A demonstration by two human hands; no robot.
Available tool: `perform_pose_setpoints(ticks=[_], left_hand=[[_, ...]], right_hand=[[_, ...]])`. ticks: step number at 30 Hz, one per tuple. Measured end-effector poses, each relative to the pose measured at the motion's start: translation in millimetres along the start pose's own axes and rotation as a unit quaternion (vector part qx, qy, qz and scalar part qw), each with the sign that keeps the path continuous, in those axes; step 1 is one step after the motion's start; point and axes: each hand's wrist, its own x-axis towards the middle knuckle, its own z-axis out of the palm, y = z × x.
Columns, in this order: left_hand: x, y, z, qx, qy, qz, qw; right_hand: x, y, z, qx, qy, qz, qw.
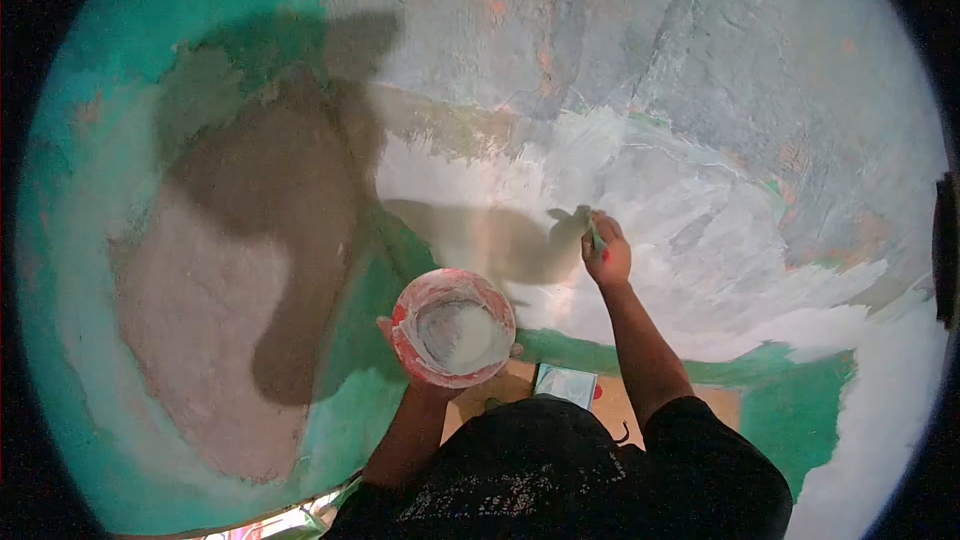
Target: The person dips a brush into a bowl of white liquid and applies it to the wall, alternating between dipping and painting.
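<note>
My left hand (428, 389) is wrapped round the underside of a red bowl (420, 292) and holds it up in front of my chest. Wet white putty (480, 340) lies in the bowl and smears its inner wall and rim. Up and to the right, my right hand (609, 258) is closed round a small putty knife (598, 238) at the wall. Most of the knife is hidden by the fingers, and its blade is hard to make out. A fresh white putty coat (690, 270) spreads over the wall around that hand.
Green paint (90, 420) and bare grey plaster (750, 40) cover other parts of the wall. A brownish patch (200, 310) lies at left, partly under my shadow. Below, a pale rectangular object (566, 383) rests on a tan surface (505, 380). A dark object (945, 250) stands at the right edge.
</note>
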Motion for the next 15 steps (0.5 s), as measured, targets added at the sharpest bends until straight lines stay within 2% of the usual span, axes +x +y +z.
perform_pose_setpoints(ticks=[2, 3, 5, 6, 7, 8, 10, 12, 13, 15], left_hand=[[0, -1, 5, -0.021, -0.017, 0.003, 1.000], [-2, 1, 7, -0.009, 0.005, 0.002, 1.000], [-8, 6, 9, 0.015, 0.047, 0.005, 0.999], [-10, 6, 9, -0.006, 0.064, 0.026, 0.998], [-12, 4, 7, -0.028, 0.083, 0.048, 0.995], [-15, 3, 7, -0.051, 0.104, 0.070, 0.991], [-7, 0, 17, -0.062, 0.037, 0.098, 0.993], [-2, 0, 24, -0.088, 0.017, 0.099, 0.991], [1, -1, 26, -0.097, 0.014, 0.097, 0.990], [5, -2, 31, -0.114, 0.010, 0.090, 0.989]], right_hand=[[-17, 7, 17, 0.048, -0.045, 0.108, 0.992], [-24, 13, 23, 0.033, -0.076, 0.184, 0.979], [-36, 14, 35, 0.184, -0.064, 0.204, 0.959], [-40, 13, 38, 0.256, -0.063, 0.217, 0.940], [-29, -22, 13, 0.318, -0.107, 0.333, 0.881], [-17, -40, -1, 0.360, -0.111, 0.324, 0.868], [4, -70, -19, 0.444, -0.120, 0.310, 0.832], [29, -107, -51, 0.469, -0.181, 0.276, 0.819], [37, -114, -60, 0.519, -0.200, 0.163, 0.815], [59, -146, -92, 0.495, -0.323, 0.038, 0.806]])
